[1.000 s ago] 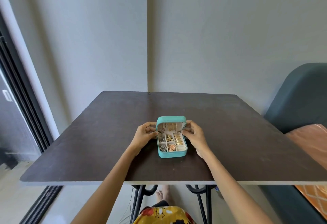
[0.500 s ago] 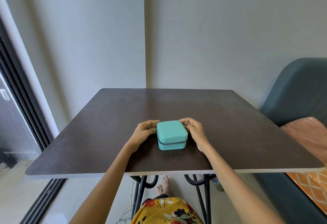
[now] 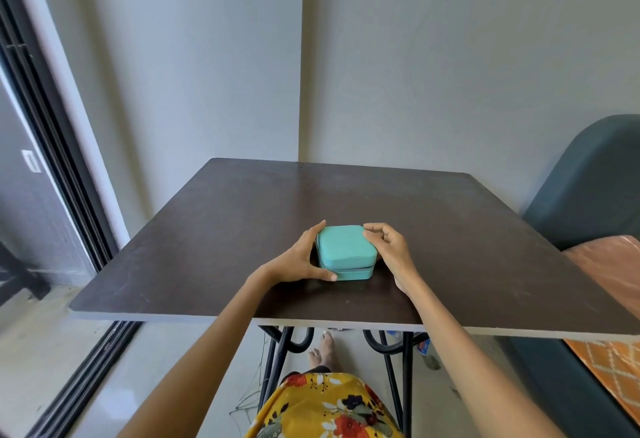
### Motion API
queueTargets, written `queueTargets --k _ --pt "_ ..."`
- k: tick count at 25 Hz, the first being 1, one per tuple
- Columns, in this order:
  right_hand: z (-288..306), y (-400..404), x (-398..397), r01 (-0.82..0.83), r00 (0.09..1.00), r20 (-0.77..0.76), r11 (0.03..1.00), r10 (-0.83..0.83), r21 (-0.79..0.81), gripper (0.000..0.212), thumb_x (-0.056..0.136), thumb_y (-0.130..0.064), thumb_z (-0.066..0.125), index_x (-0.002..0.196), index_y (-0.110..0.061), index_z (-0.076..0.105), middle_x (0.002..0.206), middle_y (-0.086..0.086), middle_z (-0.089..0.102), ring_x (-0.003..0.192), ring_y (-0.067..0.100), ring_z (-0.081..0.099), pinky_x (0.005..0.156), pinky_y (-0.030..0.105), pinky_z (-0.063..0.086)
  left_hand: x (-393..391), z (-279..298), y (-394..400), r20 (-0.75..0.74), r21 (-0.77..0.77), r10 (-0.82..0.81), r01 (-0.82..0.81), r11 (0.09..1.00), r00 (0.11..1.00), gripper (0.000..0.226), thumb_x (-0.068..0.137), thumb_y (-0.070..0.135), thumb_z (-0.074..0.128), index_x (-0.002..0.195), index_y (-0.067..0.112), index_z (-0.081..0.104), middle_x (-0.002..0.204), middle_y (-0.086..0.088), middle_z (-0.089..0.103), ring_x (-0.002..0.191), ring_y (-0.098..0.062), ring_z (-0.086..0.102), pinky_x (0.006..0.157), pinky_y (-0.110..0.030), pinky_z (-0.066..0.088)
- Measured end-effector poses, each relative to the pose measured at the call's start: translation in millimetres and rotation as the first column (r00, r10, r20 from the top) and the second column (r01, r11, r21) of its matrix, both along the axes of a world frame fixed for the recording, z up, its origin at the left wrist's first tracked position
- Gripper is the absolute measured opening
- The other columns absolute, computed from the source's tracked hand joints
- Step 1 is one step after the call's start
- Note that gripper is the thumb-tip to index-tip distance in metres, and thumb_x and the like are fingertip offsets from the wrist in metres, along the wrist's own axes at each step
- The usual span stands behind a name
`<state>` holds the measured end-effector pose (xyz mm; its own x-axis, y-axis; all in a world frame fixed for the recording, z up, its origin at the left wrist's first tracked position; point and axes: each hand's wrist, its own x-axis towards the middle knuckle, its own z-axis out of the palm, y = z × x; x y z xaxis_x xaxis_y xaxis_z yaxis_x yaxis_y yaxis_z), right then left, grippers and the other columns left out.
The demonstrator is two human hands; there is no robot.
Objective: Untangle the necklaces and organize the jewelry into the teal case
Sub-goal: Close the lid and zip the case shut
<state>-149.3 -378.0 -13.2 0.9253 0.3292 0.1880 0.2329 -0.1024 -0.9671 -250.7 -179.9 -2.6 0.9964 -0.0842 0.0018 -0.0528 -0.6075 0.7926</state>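
Note:
The teal case (image 3: 346,252) lies closed on the dark table (image 3: 450,229), near its front middle. A grey zip line runs along its front side. My left hand (image 3: 300,259) grips the case's left side, thumb on the front corner and fingers along the far left edge. My right hand (image 3: 389,247) is at the case's right side, with curled fingertips pinching at the far right corner of the lid. No jewelry shows; the case's inside is hidden.
A dark teal sofa (image 3: 588,195) with an orange-brown cushion (image 3: 613,264) stands to the right of the table. A sliding door frame (image 3: 52,167) runs along the left. Grey walls meet behind the table. Black metal table legs (image 3: 277,351) show below.
One second ago the case stood open with jewelry in its compartments. Both hands folded the lid down. Since then my left thumb has moved to the front corner.

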Motion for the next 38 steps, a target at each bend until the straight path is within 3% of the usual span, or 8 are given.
queueTargets --k 3,8,13,15,21,28,34,38 --pt "0 -2 0 0.013 1.000 -0.017 0.998 -0.012 0.053 0.009 0.088 -0.025 0.063 0.095 -0.028 0.066 0.095 0.002 0.066 0.083 0.009 0.059 0.058 0.016 0.046 9 -7 -7 0.109 0.079 0.099 -0.108 0.991 0.989 0.110 0.069 0.042 0.080 0.148 0.026 0.006 0.151 -0.002 0.023 0.138 -0.019 0.026 0.116 -0.043 0.023" --pt "-1 -1 2 0.077 0.997 -0.002 0.996 -0.077 0.054 0.010 0.088 -0.023 0.062 0.098 -0.026 0.065 0.099 -0.001 0.063 0.090 0.011 0.057 0.073 0.021 0.045 30 -15 -11 0.157 0.202 0.182 -0.211 0.956 0.971 0.114 0.065 0.057 0.075 0.149 0.028 0.004 0.148 -0.001 0.027 0.137 -0.020 0.028 0.113 -0.045 0.017" --pt "-1 -1 2 0.153 0.983 0.105 0.988 -0.148 -0.038 0.022 0.088 -0.025 0.062 0.109 -0.027 0.058 0.114 -0.001 0.053 0.102 0.009 0.052 0.074 0.012 0.041 48 -16 -26 0.208 0.220 0.303 -0.346 0.912 0.930 0.117 0.062 0.064 0.073 0.149 0.024 0.005 0.144 -0.005 0.032 0.133 -0.021 0.033 0.107 -0.043 0.026" --pt "0 1 4 0.159 0.977 0.160 0.981 -0.140 -0.111 0.033 0.085 -0.027 0.065 0.116 -0.027 0.055 0.117 -0.002 0.048 0.112 0.013 0.047 0.081 0.013 0.040 54 -16 -34 0.235 0.219 0.339 -0.390 0.895 0.911 0.121 0.061 0.065 0.072 0.150 0.021 0.003 0.143 -0.007 0.033 0.133 -0.022 0.033 0.106 -0.042 0.028" --pt "-7 8 4 0.227 0.916 0.399 0.882 -0.049 -0.414 0.088 0.067 -0.052 0.076 0.139 -0.025 0.034 0.137 -0.003 0.035 0.128 0.014 0.031 0.103 0.037 0.038 60 -19 -38 0.261 0.210 0.376 -0.433 0.877 0.889 0.123 0.065 0.062 0.071 0.150 0.014 -0.005 0.145 -0.006 0.032 0.133 -0.022 0.033 0.106 -0.039 0.029" --pt "-6 13 2 0.351 0.863 0.497 0.814 -0.090 -0.463 0.086 0.067 -0.057 0.072 0.136 -0.024 0.032 0.129 0.002 0.038 0.119 0.018 0.039 0.091 0.037 0.047 65 -20 -38 0.256 0.245 0.386 -0.446 0.861 0.886 0.123 0.065 0.062 0.070 0.149 0.013 -0.005 0.144 -0.007 0.031 0.133 -0.023 0.033 0.108 -0.041 0.029" --pt "-10 12 6 0.319 0.883 0.465 0.812 -0.066 -0.489 0.078 0.072 -0.049 0.070 0.134 -0.023 0.033 0.130 0.001 0.033 0.121 0.019 0.040 0.086 0.034 0.049 70 -23 -35 0.243 0.261 0.382 -0.440 0.859 0.891 0.123 0.064 0.065 0.069 0.149 0.011 -0.002 0.143 -0.007 0.030 0.133 -0.022 0.033 0.108 -0.041 0.029" --pt "-11 12 7 0.290 0.895 0.444 0.814 -0.044 -0.504 0.082 0.071 -0.059 0.068 0.135 -0.025 0.030 0.137 0.002 0.029 0.124 0.020 0.038 0.085 0.037 0.050 71 -24 -35 0.255 0.256 0.388 -0.449 0.856 0.886 0.116 0.066 0.060 0.071 0.149 0.012 0.005 0.143 -0.006 0.031 0.133 -0.022 0.033 0.108 -0.039 0.029"
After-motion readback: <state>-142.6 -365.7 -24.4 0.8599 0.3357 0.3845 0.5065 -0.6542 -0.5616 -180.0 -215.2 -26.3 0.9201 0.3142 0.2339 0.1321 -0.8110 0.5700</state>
